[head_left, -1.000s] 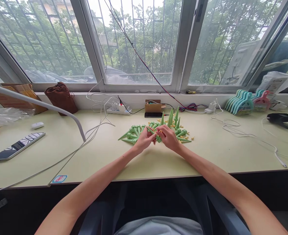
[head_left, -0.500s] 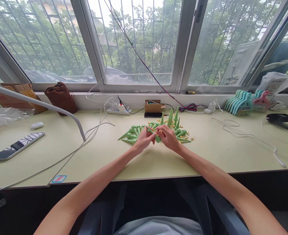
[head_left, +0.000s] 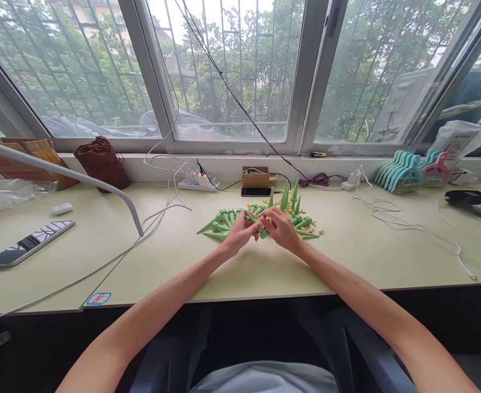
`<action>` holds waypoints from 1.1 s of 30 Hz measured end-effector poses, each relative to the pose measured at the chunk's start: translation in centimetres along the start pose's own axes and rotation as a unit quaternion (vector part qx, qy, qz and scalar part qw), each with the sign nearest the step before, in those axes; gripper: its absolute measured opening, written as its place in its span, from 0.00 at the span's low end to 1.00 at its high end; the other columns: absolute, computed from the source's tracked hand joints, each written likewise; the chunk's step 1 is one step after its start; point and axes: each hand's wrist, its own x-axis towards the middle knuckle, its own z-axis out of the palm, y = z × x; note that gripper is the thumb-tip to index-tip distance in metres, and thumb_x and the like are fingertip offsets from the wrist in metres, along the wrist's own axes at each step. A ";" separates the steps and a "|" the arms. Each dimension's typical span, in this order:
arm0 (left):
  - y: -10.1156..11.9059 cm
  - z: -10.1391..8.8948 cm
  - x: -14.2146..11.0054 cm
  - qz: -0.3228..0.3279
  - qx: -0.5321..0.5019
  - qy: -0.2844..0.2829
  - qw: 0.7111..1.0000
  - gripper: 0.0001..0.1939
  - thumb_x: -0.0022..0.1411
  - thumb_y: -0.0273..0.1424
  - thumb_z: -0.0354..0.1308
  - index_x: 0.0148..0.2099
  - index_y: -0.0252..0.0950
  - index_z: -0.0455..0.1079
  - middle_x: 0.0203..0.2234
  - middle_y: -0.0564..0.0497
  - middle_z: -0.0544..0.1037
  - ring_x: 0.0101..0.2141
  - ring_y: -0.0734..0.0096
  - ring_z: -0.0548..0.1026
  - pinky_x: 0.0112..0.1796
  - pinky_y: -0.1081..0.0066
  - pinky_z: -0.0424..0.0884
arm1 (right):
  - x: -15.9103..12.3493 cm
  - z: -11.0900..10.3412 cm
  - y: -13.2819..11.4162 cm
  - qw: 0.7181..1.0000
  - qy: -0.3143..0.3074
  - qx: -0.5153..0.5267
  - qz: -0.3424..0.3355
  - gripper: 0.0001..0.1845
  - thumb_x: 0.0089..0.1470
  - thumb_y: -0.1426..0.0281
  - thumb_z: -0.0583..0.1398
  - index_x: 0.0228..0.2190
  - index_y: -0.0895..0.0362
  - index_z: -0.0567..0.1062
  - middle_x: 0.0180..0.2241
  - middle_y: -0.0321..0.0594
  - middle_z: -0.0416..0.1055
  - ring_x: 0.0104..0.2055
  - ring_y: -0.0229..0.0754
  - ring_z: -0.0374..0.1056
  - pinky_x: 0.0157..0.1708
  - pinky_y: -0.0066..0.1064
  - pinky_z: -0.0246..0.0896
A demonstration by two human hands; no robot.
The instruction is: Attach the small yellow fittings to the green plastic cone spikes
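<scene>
My left hand (head_left: pixel 240 234) and my right hand (head_left: pixel 281 230) meet at the middle of the pale green desk (head_left: pixel 183 262), both closed on one green cone-shaped spike (head_left: pixel 261 230) held between them. A small yellow part shows at my right fingertips. Several more green spikes (head_left: pixel 219 221) lie in a row to the left of my hands. Others stand upright (head_left: pixel 291 197) just behind them, with small yellow pieces (head_left: pixel 321 231) scattered around.
A phone (head_left: pixel 27 244) lies at the left, with a white lamp arm (head_left: pixel 64 174) and white cables (head_left: pixel 158 218) crossing the desk. A power strip (head_left: pixel 195 183), a small box (head_left: pixel 255 178) and a brown pouch (head_left: pixel 101 162) line the sill. Teal hangers (head_left: pixel 399 172) and a black strap (head_left: pixel 473 199) sit at the right.
</scene>
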 end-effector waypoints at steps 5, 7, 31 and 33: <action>0.1 0.0 -0.1 -0.003 -0.001 0.002 1.000 0.23 0.54 0.41 0.67 0.38 0.37 0.55 0.23 0.56 0.73 0.20 0.76 0.72 0.23 0.73 0.68 | 0.1 0.1 0.1 1.000 0.008 0.003 0.006 0.07 0.64 0.66 0.55 0.37 0.54 0.72 0.34 0.41 0.70 0.30 0.39 0.66 0.30 0.31 0.64; 0.1 0.0 -0.1 -0.005 -0.002 0.002 1.000 0.24 0.54 0.41 0.67 0.38 0.37 0.55 0.23 0.56 0.73 0.20 0.76 0.71 0.23 0.73 0.68 | 0.1 0.1 0.1 1.000 0.009 0.007 0.008 0.07 0.63 0.66 0.56 0.36 0.54 0.72 0.33 0.41 0.70 0.30 0.39 0.66 0.30 0.31 0.64; -0.8 0.0 -0.1 0.044 0.047 -0.014 0.998 0.20 0.56 0.40 0.65 0.38 0.38 0.56 0.27 0.55 0.71 0.25 0.72 0.72 0.26 0.66 0.74 | 0.0 0.3 0.4 1.000 0.005 0.018 0.018 0.11 0.63 0.65 0.56 0.30 0.55 0.73 0.28 0.38 0.69 0.29 0.38 0.65 0.30 0.30 0.61; -0.8 0.0 -0.1 0.045 0.052 -0.011 0.998 0.20 0.56 0.39 0.65 0.38 0.38 0.56 0.27 0.55 0.71 0.25 0.73 0.72 0.26 0.67 0.74 | -0.1 0.4 0.5 1.000 0.003 0.020 0.018 0.11 0.63 0.65 0.56 0.30 0.55 0.72 0.29 0.38 0.69 0.30 0.39 0.65 0.30 0.30 0.61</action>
